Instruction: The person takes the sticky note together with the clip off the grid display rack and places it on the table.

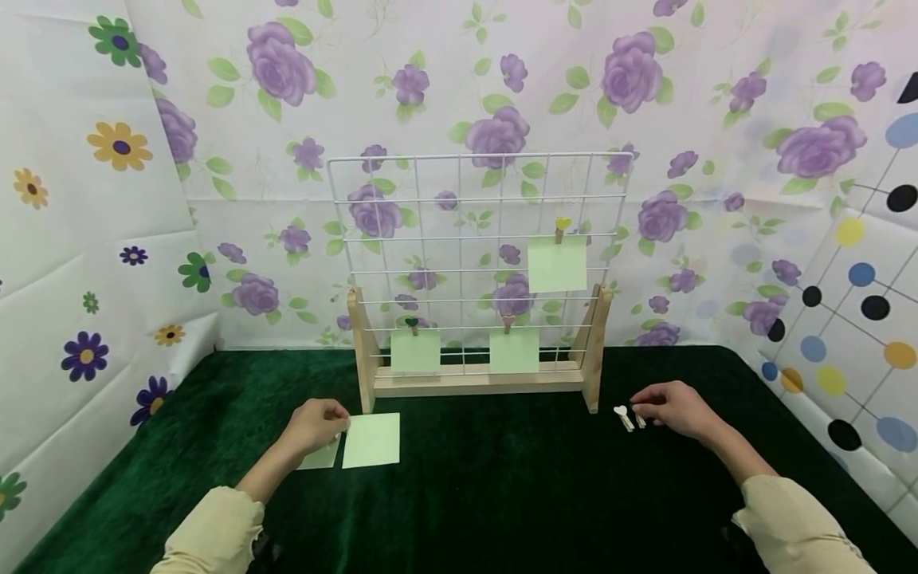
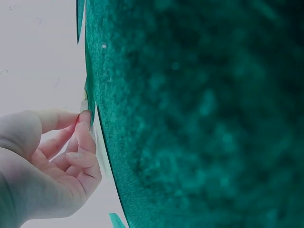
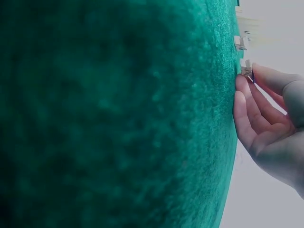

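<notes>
In the head view my left hand (image 1: 315,424) is over a pale green paper note (image 1: 320,458) on the table, thumb and forefinger pinching its upper edge. Beside it a second green note (image 1: 371,440) lies flat. The left wrist view shows the fingertips of my left hand (image 2: 66,159) together at the sheet's thin edge. On the other side, my right hand (image 1: 674,408) pinches a small clothespin (image 3: 245,68) between thumb and forefinger, low at the table. Another clothespin with a white heart (image 1: 622,416) lies just left of it.
A white wire grid (image 1: 459,237) stands upright in a wooden base (image 1: 476,384) at the back middle. Three green notes hang on it by clothespins, one upper right (image 1: 557,265), two lower down. Dark green cloth (image 1: 473,486) covers the table; patterned sheets hang around it.
</notes>
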Motion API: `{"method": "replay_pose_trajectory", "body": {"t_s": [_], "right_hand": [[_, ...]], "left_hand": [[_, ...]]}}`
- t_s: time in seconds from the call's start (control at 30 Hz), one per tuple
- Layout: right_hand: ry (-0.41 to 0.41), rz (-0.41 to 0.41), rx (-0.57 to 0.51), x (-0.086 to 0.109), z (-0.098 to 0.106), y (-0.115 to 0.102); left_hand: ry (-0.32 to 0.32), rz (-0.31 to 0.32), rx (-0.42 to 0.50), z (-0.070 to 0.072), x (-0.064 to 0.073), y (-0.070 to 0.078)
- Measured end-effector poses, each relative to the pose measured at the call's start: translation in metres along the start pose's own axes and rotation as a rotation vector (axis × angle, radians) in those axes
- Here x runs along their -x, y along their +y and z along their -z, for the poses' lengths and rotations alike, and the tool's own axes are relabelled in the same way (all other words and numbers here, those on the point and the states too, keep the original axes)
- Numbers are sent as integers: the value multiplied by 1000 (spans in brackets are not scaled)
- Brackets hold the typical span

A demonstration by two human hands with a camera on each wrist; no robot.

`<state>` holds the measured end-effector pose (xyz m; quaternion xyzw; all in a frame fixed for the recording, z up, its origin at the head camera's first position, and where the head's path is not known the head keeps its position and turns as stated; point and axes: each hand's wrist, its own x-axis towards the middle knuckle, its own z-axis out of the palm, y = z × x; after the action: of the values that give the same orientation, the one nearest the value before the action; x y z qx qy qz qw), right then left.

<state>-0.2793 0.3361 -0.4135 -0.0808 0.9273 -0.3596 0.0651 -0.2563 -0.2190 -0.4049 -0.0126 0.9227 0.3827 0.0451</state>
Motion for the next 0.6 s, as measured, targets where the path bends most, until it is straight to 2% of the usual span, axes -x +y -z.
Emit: {"method": "replay_pose_trajectory", "body": {"t_s": [0.43, 0.6], "right_hand": [[16, 32, 35, 0, 0, -2], [32, 6, 49, 1, 2, -1]], "left_hand": [[15, 1, 14, 1, 2, 1], [27, 12, 22, 3, 3, 0]]}}
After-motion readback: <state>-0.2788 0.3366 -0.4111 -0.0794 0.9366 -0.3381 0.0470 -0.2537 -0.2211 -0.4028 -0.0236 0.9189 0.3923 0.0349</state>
